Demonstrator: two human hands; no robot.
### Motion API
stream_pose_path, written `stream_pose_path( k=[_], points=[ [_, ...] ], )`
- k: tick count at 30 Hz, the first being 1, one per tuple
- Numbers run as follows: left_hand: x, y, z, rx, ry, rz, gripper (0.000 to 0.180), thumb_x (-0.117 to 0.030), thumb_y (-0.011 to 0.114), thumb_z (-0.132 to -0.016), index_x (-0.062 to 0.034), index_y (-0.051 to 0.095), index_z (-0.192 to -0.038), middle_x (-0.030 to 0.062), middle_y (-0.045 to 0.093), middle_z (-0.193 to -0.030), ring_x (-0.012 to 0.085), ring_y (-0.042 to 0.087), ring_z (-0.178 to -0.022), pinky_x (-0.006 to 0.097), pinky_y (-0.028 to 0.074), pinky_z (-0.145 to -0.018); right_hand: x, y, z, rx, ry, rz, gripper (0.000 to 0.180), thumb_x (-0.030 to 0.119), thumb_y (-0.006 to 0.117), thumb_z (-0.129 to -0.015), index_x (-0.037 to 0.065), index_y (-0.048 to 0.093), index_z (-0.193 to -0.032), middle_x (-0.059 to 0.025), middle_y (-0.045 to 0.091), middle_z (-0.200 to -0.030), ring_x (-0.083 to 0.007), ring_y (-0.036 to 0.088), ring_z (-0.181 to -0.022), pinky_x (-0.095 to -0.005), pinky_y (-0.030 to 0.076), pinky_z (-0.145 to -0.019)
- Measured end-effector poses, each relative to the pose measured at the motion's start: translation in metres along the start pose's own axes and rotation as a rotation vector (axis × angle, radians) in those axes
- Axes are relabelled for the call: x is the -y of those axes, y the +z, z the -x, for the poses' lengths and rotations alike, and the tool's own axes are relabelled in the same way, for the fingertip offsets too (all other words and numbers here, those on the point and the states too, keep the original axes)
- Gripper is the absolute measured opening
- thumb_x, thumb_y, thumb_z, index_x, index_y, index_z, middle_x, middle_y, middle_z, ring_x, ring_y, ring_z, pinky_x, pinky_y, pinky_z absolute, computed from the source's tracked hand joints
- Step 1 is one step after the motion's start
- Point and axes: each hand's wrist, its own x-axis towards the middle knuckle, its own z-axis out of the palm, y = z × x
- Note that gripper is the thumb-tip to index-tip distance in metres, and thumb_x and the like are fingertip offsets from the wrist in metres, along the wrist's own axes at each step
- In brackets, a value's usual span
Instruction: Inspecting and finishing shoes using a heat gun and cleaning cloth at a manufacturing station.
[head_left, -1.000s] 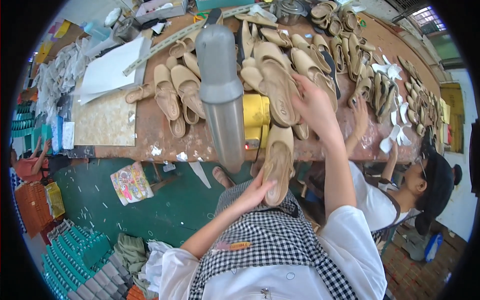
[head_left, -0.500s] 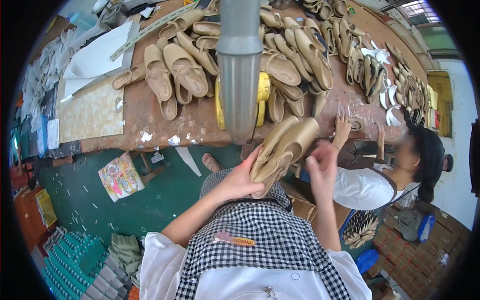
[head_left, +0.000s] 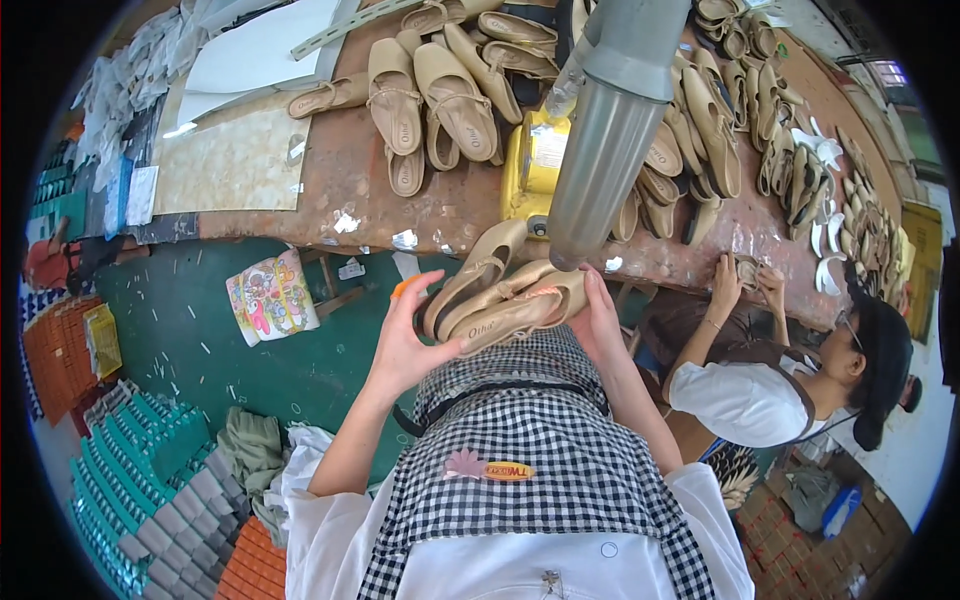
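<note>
The right hand [head_left: 598, 318], apart moments earlier, joined the left hand [head_left: 405, 345] in gripping 2 beige mules [head_left: 500, 318], apparently steadying them.

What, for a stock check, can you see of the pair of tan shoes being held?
The tan shoes look like smooth leather; the nearer shows a printed insole and pinkish strip. They are held close together between apron and table, toes rightward. The left hand grips the heel ends; the right hand touches the nearer toe.
</note>
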Motion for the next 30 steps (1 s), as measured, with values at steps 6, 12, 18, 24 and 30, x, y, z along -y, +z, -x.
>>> stream_pose_path(
  k=[6,12,18,24,30],
  points=[
    [-0.024,-0.002,-0.014,-0.060,-0.065,0.169,0.084,-0.013,0.080,-0.059,-0.0064,0.038,-0.130,0.0142,0.045,-0.123,0.0266,0.054,-0.108,0.036,0.047,-0.088,0.005,0.001,-0.010,0.021,-0.035,-0.032,0.039,0.034,0.039,-0.097,0.010,0.038,-0.128,-0.0105,0.047,-0.125,-0.0242,0.049,-0.115,-0.0416,0.046,-0.090],
    [-0.039,0.019,-0.023,0.031,0.117,0.055,0.088,-0.016,0.080,-0.059,-0.0066,0.034,-0.133,0.0172,0.045,-0.124,0.0313,0.053,-0.110,0.038,0.043,-0.094,0.019,-0.026,0.009,-0.003,-0.111,-0.093,0.042,0.034,0.039,-0.097,0.008,0.037,-0.129,-0.0102,0.045,-0.127,-0.0238,0.046,-0.117,-0.0405,0.041,-0.096],
    [-0.058,0.038,-0.021,0.122,0.137,0.010,0.089,-0.021,0.079,-0.060,-0.0077,0.031,-0.134,0.0180,0.045,-0.126,0.0314,0.053,-0.111,0.039,0.044,-0.093,0.022,-0.052,0.033,-0.089,-0.134,-0.100,0.044,0.038,0.038,-0.096,0.013,0.034,-0.133,-0.0081,0.043,-0.131,-0.0217,0.043,-0.121,-0.0410,0.037,-0.100],
    [-0.048,0.045,-0.022,0.097,0.105,0.048,0.080,-0.019,0.079,-0.062,-0.0056,0.039,-0.130,0.0162,0.054,-0.117,0.0296,0.056,-0.108,0.037,0.045,-0.090,0.038,-0.038,0.048,-0.107,-0.080,0.024,0.047,0.040,0.039,-0.095,0.013,0.033,-0.134,-0.0095,0.043,-0.130,-0.0226,0.047,-0.116,-0.0390,0.047,-0.088],
    [-0.023,0.030,-0.036,0.117,-0.321,0.621,0.038,-0.026,0.044,-0.092,-0.0047,0.048,-0.122,0.0072,0.059,-0.108,0.0158,0.058,-0.096,0.029,0.048,-0.081,0.027,-0.035,0.035,-0.161,-0.052,0.547,0.038,0.028,0.049,-0.092,0.010,0.043,-0.125,-0.0053,0.056,-0.102,-0.0108,0.057,-0.075,-0.0217,0.044,-0.047]
  ],
)
